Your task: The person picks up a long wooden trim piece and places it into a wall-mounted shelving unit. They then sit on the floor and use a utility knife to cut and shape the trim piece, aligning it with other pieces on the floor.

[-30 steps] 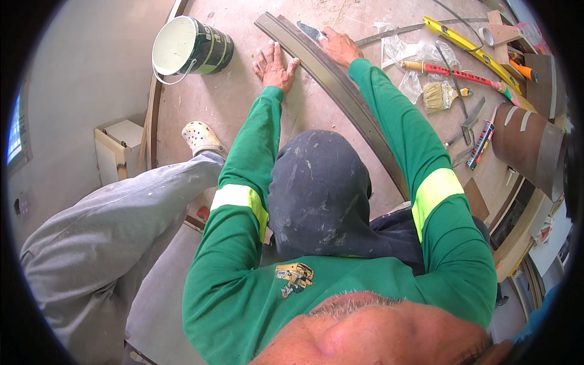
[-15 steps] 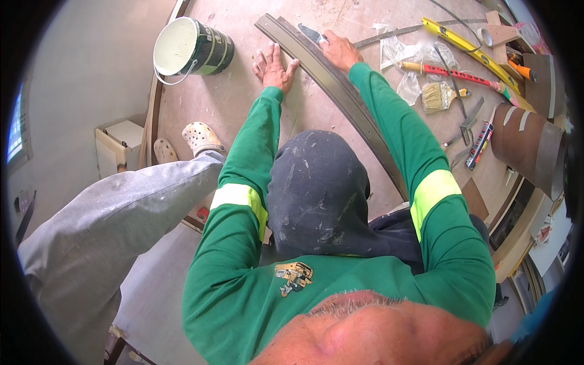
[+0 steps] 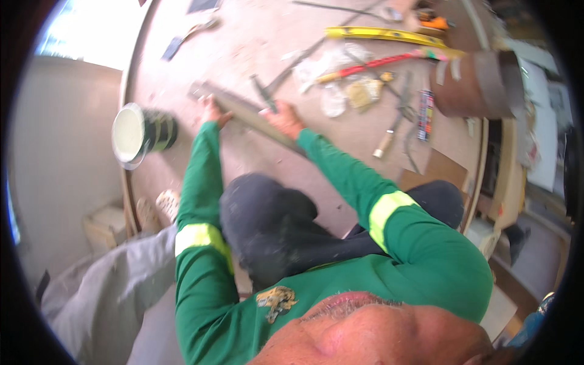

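Note:
A long grey-brown grooved moulding strip (image 3: 250,115) lies slantwise in front of me, its far end to the left. My left hand (image 3: 214,112) is at that far end, fingers over the strip and thumb set along its near side; motion blurs the exact grip. Further right along the strip, my right hand (image 3: 286,120) is closed on a putty knife (image 3: 263,95), whose dark flat blade points away and to the left. Most of its handle is hidden in the fingers. The strip's near end passes out of sight behind my right forearm.
A dark bucket (image 3: 163,130) of pale paste stands left. Rightward lie a yellow spirit level (image 3: 386,35), a red stick (image 3: 371,66), a paintbrush (image 3: 363,93), crumpled plastic (image 3: 333,100), a coloured tube (image 3: 425,115) and a brown roll (image 3: 465,91). Another person's grey trouser leg (image 3: 115,277) is near left.
My view has swung, so things sit lower and turned. My left hand, flat with fingers spread beside the strip before, is now on its far end. The right hand keeps the putty knife.

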